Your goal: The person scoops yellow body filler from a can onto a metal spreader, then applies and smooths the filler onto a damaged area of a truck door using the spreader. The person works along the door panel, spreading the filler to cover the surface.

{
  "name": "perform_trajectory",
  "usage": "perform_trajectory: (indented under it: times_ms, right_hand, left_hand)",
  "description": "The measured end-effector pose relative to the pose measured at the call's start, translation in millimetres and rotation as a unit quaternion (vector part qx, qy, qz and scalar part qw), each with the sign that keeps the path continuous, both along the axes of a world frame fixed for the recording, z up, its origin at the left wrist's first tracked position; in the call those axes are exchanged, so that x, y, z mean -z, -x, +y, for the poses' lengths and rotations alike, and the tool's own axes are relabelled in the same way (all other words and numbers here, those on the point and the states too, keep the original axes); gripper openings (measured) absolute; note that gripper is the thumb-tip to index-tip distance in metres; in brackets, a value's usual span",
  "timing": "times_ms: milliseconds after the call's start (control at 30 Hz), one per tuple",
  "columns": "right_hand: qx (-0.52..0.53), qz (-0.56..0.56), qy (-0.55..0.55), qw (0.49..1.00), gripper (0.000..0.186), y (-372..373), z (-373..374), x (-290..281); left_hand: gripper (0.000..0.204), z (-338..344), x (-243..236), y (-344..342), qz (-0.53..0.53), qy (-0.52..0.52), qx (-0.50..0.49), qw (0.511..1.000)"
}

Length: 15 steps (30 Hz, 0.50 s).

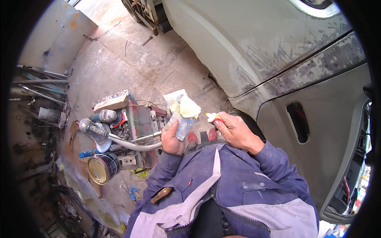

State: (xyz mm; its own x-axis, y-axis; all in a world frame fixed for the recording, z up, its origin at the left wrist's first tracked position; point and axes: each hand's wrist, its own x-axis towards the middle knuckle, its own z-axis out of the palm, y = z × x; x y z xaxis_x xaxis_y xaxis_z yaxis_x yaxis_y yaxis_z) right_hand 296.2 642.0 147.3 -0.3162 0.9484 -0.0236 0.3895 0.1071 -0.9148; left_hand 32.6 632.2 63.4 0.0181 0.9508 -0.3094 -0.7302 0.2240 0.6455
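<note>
In front of my body, my left hand point(172, 139) is closed on the lower edge of a flat, see-through plastic piece point(174, 99). A lump of pale yellow putty point(189, 108) lies on its upper part. To the right, my right hand point(240, 133) pinches a small red and white tube point(214, 117) between thumb and fingers. A bit of yellow shows at the tube's tip, which points at the putty and stays a small gap away from it. My palm and fingers hide the rest of the tube.
A grey-green vehicle body point(222, 43) with sanded patches fills the right side. At left, a cluttered stand point(145, 135) bears a sander point(104, 137) with a ribbed hose point(135, 146). A round can point(99, 169) sits by it. Metal bars point(43, 81) lie along the far left.
</note>
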Motion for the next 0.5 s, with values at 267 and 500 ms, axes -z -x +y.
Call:
perform_trajectory:
  times_ms: [267,500]
  right_hand:
    - [-0.033,-0.029,0.097,0.994,0.024,30.3,9.2,1.5]
    - [-0.017,-0.001,0.099,0.995,0.026,49.8,16.3,-4.0]
  left_hand:
    - [0.044,5.5,-6.6,19.4,0.029,0.005,0.036,0.999]
    - [0.043,6.3,-7.6,32.1,0.042,0.002,0.036,0.998]
